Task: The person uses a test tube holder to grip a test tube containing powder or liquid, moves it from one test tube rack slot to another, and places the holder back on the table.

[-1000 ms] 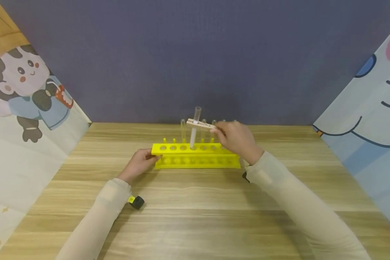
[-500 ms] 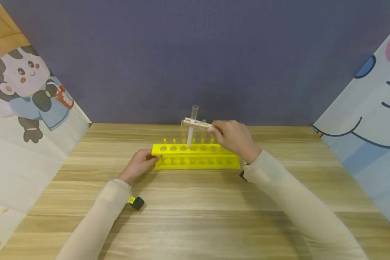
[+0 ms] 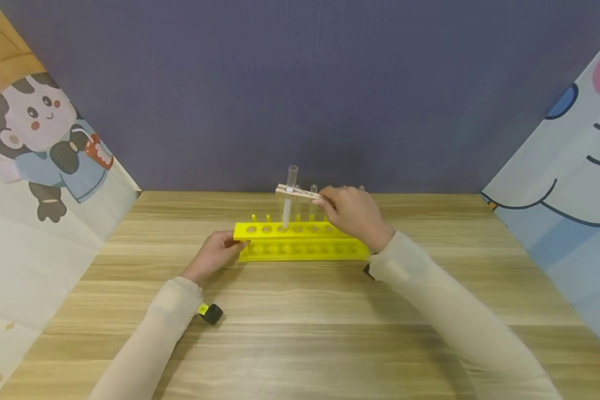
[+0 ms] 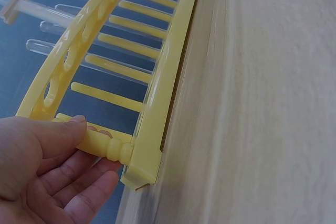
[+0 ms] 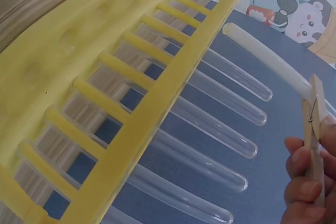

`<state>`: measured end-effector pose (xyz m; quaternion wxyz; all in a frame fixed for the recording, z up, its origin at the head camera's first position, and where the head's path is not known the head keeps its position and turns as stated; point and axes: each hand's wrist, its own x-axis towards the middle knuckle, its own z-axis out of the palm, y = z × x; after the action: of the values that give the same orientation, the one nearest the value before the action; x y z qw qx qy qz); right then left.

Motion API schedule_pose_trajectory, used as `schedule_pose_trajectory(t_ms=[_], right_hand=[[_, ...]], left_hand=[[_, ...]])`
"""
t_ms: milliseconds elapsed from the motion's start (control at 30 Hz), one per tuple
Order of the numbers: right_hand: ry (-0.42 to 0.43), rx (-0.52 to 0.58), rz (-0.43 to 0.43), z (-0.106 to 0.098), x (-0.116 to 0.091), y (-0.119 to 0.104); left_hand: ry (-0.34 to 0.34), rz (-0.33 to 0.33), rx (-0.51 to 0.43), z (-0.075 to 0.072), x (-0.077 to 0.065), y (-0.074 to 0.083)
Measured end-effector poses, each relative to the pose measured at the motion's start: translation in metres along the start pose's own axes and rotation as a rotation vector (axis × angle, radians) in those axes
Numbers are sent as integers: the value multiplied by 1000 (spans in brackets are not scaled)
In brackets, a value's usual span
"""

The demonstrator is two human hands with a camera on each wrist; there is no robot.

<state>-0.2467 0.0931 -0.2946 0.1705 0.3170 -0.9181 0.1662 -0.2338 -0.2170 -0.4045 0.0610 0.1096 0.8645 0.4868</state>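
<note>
A yellow plastic test tube rack [image 3: 304,257] stands on the table, its left end post gripped by my left hand [image 3: 215,253] between thumb and fingers. My right hand [image 3: 352,212] pinches the handle of a wooden test tube clamp [image 3: 306,194]. The clamp's jaws are around an upright, slightly tilted test tube [image 3: 286,214] with white contents. In the right wrist view that tube's rounded bottom [image 5: 231,30] is close over the rack's top plate [image 5: 184,59], near the left end. Several clear test tubes [image 5: 226,119] sit upside down on the rack's rear pegs [image 4: 126,72].
A wood-grain table [image 3: 290,333] lies under the rack. Behind it rises a dark blue panel [image 3: 300,83], with cartoon-printed sheets [image 3: 50,144] at either side. A black wrist device [image 3: 213,314] sticks out from the left sleeve [image 3: 172,311].
My right hand has moved left with the clamp and its white-filled test tube, along the rack's holes. The left hand and the rack stay in place.
</note>
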Motion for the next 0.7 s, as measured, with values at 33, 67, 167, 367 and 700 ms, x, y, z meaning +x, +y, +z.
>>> schedule_pose_trajectory(t_ms=[33,67,167,367,700], right_hand=[[-4,0,1,0,0,-1],[-7,1,1,1,0,-1],[-17,6,5,2,0,-2],[-32,12,10,5,0,-2],[-16,7,-15,14,0,-1]], left_hand=[[1,1,-1,0,0,0],[3,1,-3,0,0,0],[1,10,-3,0,0,0],[-1,18,2,0,-6,14],[6,16,-16,0,-2,3]])
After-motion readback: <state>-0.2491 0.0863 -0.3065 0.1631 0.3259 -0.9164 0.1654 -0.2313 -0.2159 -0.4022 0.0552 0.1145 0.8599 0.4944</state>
